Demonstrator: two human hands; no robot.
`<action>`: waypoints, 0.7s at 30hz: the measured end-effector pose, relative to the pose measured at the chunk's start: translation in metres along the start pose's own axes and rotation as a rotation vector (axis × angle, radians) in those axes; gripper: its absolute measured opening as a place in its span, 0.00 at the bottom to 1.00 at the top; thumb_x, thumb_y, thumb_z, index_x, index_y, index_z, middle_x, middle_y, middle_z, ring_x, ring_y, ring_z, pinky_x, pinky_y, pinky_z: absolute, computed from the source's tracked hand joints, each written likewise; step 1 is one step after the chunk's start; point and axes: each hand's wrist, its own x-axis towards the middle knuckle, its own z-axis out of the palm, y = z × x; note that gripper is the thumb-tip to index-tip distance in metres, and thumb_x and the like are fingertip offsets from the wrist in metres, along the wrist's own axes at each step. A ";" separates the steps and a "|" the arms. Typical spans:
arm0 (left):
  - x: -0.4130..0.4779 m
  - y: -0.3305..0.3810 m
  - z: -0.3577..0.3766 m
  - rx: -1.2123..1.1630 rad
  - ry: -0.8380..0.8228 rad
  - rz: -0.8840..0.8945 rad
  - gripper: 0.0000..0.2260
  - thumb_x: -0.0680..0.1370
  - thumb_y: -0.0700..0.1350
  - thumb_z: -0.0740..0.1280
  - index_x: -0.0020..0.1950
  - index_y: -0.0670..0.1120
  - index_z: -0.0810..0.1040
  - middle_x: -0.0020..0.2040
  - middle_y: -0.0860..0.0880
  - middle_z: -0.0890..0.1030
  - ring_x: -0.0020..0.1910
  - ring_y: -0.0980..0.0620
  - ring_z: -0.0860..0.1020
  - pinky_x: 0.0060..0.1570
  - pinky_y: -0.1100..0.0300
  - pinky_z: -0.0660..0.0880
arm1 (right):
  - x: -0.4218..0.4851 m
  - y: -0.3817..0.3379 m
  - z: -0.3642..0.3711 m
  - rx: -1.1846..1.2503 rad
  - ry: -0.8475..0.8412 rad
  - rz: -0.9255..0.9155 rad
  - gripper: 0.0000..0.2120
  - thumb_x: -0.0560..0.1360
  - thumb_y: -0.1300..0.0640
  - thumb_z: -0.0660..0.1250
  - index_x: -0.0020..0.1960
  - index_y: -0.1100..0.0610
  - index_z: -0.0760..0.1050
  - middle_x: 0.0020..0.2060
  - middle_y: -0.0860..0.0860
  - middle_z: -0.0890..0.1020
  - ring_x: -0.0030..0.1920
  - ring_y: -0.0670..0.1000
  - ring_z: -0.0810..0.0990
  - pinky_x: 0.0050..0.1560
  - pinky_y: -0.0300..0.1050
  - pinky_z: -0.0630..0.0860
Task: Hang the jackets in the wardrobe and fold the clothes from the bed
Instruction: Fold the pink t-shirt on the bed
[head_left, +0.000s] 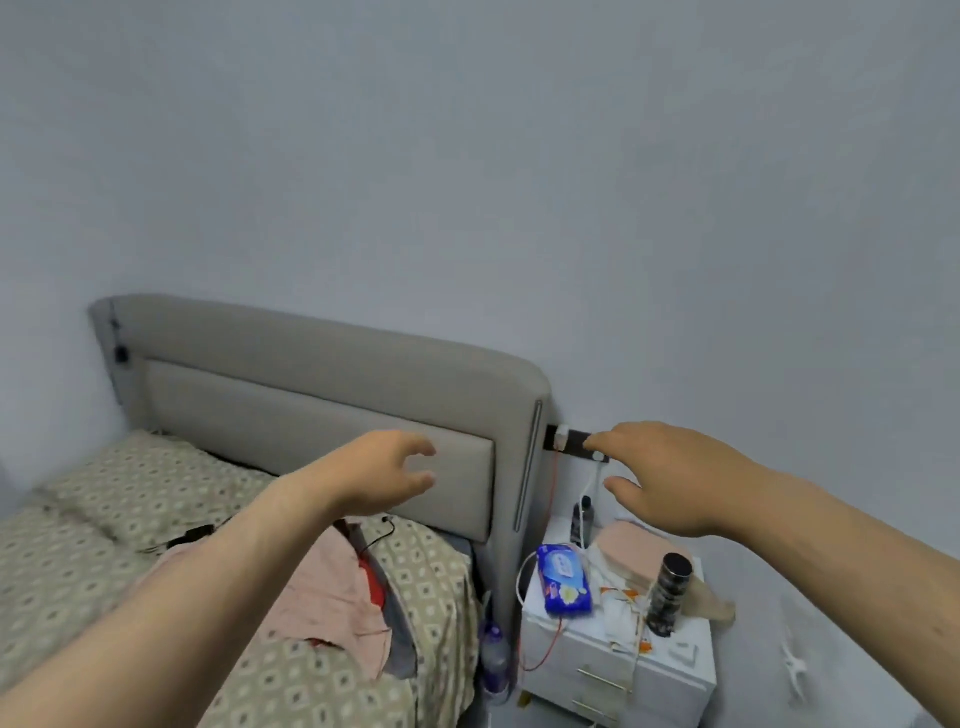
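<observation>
Plain grey-blue wall (467, 156) fills the upper half of the view.

Bed with beige diamond-patterned cover (78, 571) runs in from lower left. Its padded grey-beige fabric headboard (311, 415) stands against the wall.

Heap of crumpled pink clothes (322, 597) lies on the cover near the bed's right edge, below the headboard. A red piece and a grey piece are mixed in. A thin black cable trails on the bed just above the heap.

White bedside cabinet with drawers (670, 670) stands just beside the bed, at the right.

Left hand (379, 480): stretched forward in the air above the heap, seen against the headboard. Fingers loosely curved and apart, holding nothing.

Right hand (675, 478): stretched forward above the cabinet. Fingers spread and slightly bent, holding nothing. The fingertips overlap the dark wall socket plate (569, 441), but contact can't be judged from this angle.

On the cabinet top:
- Blue soft packet of wipes (563, 579), at the left edge.
- Dark patterned cylindrical flask (667, 595), upright, nearer the front.
- Some pink and white cloth or paper, between and behind these two.

Clear plastic bottle with purple label (493, 654) is wedged between bed and cabinet.

White and red cables drop from the socket plate toward the cabinet.
</observation>
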 end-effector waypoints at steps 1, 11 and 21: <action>-0.006 -0.023 0.004 -0.007 0.003 -0.045 0.22 0.81 0.53 0.64 0.73 0.49 0.71 0.73 0.52 0.71 0.72 0.53 0.69 0.69 0.60 0.64 | 0.013 -0.012 0.007 0.012 -0.015 -0.026 0.22 0.82 0.48 0.57 0.76 0.45 0.62 0.66 0.46 0.74 0.65 0.50 0.73 0.62 0.46 0.72; -0.017 -0.148 0.041 -0.100 -0.006 -0.352 0.23 0.80 0.51 0.64 0.75 0.53 0.67 0.74 0.55 0.70 0.72 0.54 0.69 0.70 0.58 0.65 | 0.155 -0.072 0.091 0.105 -0.087 -0.238 0.24 0.81 0.47 0.59 0.75 0.48 0.63 0.66 0.50 0.74 0.66 0.52 0.73 0.64 0.48 0.72; 0.044 -0.209 0.125 -0.254 -0.155 -0.543 0.24 0.81 0.50 0.63 0.77 0.50 0.65 0.76 0.49 0.68 0.72 0.49 0.69 0.69 0.56 0.67 | 0.260 -0.095 0.220 0.382 -0.369 -0.242 0.24 0.81 0.49 0.58 0.76 0.50 0.63 0.70 0.52 0.72 0.69 0.53 0.71 0.64 0.45 0.69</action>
